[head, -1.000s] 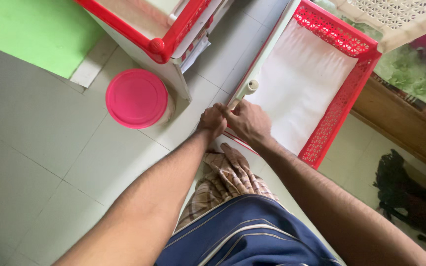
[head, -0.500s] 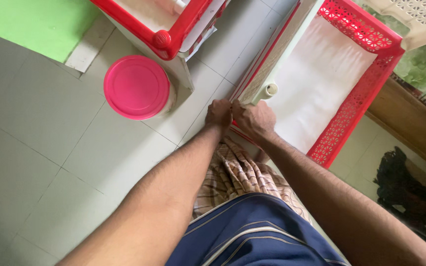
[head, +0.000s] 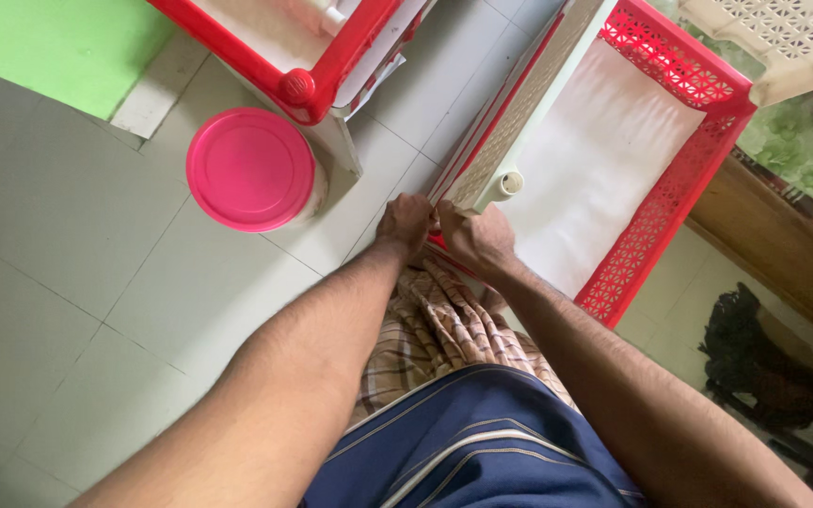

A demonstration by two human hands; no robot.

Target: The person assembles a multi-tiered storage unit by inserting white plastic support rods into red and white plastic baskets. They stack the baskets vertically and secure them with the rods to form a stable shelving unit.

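Two hands (head: pixel 444 230), one pink lid (head: pixel 250 168), one red basket (head: pixel 670 188).

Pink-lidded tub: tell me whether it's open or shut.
Shut. The round pink lid sits flat over the whole top of the tub, standing upright on the floor.

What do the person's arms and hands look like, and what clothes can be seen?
Both forearms are bare and hairy, with no sleeves in view. The left hand and the right hand wear no gloves; no ring, watch or band shows. Below the arms there is a dark blue shirt with thin pale stripes, and under it a brown and cream checked cloth.
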